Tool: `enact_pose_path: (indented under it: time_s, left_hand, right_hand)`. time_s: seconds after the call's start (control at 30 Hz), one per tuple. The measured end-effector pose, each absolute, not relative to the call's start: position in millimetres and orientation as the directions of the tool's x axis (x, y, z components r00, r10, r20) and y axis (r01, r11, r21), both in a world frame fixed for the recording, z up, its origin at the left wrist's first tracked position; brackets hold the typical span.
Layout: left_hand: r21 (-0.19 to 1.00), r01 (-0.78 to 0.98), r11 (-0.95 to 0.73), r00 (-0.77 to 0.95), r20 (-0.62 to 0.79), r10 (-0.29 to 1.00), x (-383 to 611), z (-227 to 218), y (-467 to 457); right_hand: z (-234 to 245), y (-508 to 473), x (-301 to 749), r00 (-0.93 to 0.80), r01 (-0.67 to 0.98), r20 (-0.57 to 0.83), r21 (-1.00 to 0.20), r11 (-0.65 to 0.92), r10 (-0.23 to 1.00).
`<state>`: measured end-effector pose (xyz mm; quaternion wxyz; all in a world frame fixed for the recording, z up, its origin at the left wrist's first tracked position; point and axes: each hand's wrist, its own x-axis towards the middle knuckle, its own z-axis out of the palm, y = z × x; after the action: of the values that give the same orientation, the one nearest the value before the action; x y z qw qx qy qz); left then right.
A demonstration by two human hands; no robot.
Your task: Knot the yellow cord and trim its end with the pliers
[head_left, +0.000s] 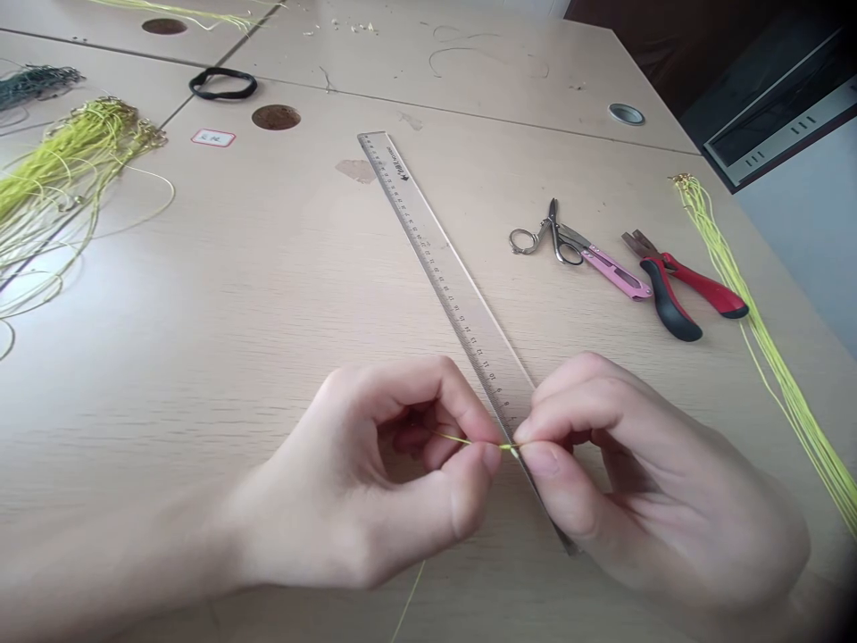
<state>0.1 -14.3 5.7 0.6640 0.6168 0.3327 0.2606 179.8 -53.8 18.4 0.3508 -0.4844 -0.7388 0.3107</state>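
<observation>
Both hands are low in the picture, near the near edge of the wooden table point(201, 357), and they work close together. The left hand point(361, 473) is curled, and its thumb and first finger pinch a thin yellow cord point(472, 440). The right hand point(643, 473) is also narrow and closed, and its thumb and first finger pinch the same cord just beside the left fingertips, so the two hands hold one short piece between them. The cord is over the lower end of a long transparent ruler point(435, 277), and the right thumb is very near the ruler edge or touching it; I cannot tell which. One more thin strand point(408, 603) goes down from under the hands to the bottom of the view.

The ruler lies tilted on the table, with its far end toward the middle of the table. To the right of it are small steel scissors point(542, 239), pink thread snips point(619, 279) and pliers with red and black handles point(662, 268). A bundle of yellow cords point(756, 313) lies along the right edge. At the left edge is a large tangled bundle of yellow cords point(60, 170), with a dark green bundle point(33, 85) above it. A black elastic band point(222, 84) lies near the far left corner.
</observation>
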Motion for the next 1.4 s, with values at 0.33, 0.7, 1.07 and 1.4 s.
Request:
enact_pose_path:
  time_s: [0.33, 0.7, 1.07, 1.4]
  left_hand:
    - [0.995, 0.051, 0.088, 0.648, -0.1, 0.755, 1.5, 5.5, -14.6]
    - [0.99, 0.022, 0.138, 0.655, -0.118, 0.747, 0.8, 9.1, -15.2]
    - [0.992, 0.029, 0.123, 0.661, -0.111, 0.742, 0.5, 7.7, -13.9]
    - [0.99, 0.043, 0.132, 0.664, -0.127, 0.737, -0.1, 7.0, -14.2]
  right_hand:
    - [17.6, -52.5, 179.7, -0.292, 0.499, 0.217, -0.796, 0.342, 0.931]
    - [20.6, -53.1, 179.0, -0.301, 0.508, 0.242, -0.778, 0.37, 0.922]
    - [21.3, -53.3, 178.9, -0.277, 0.519, 0.239, -0.778, 0.354, 0.931]
    - [21.8, -53.1, 179.5, -0.288, 0.518, 0.24, -0.775, 0.362, 0.927]
